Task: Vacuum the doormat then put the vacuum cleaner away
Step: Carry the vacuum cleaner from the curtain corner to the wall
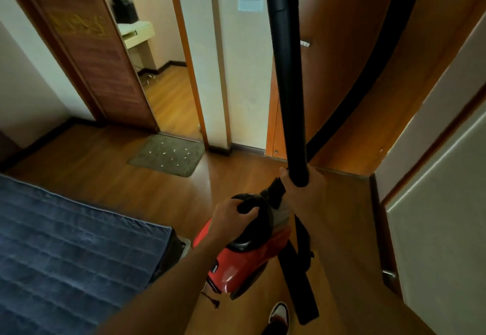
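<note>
A red canister vacuum cleaner (236, 269) is seen from above, held off the wooden floor (105, 176) in a narrow room. Its black carrying handle (247, 207) is gripped by the left hand (231, 212), with the fingers curled over the top of it. A long black wand tube (286, 71) is held upright in front of the camera. Its lower end is clasped by the right hand (302, 190), with the fingers and thumb wrapped round it. A black ribbed hose (381, 58) is seen curving from behind the tube up towards the top right, in front of a wooden door. A further long black part (302, 282) hangs beside the red body; what it is cannot be told.

The doormat (168, 154), grey-green and scattered with small pale specks, is laid on the floor ahead and to the left, at the foot of an open doorway, well apart from the vacuum cleaner. A bed (65, 242) covered in a blue quilt is seen at lower left. One red, white and black shoe (280, 313) is visible at the bottom edge.
</note>
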